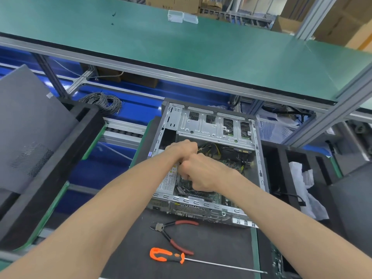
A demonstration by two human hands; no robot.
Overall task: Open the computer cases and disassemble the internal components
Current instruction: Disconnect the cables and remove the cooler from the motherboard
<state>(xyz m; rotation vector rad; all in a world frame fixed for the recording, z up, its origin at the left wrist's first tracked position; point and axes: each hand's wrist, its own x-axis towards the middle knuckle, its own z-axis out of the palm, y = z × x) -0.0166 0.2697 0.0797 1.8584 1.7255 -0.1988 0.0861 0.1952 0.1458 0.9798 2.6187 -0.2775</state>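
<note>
Both forearms reach forward from the near edge into an open computer case (pixel 211 158) lying on its side on a dark mat on the counter (pixel 211 244). The left hand (pixel 182 149) is curled into a grip over yellow and black cables (pixel 211 148) near the drive cage. The right hand (pixel 201 174), knuckles up, touches it, fingers clenched downward; what they hold is hidden. Near the case lie red-handled cutters (pixel 173 234) and an orange screwdriver (pixel 181 257). A grey side panel (pixel 30 127) leans at left.
</note>
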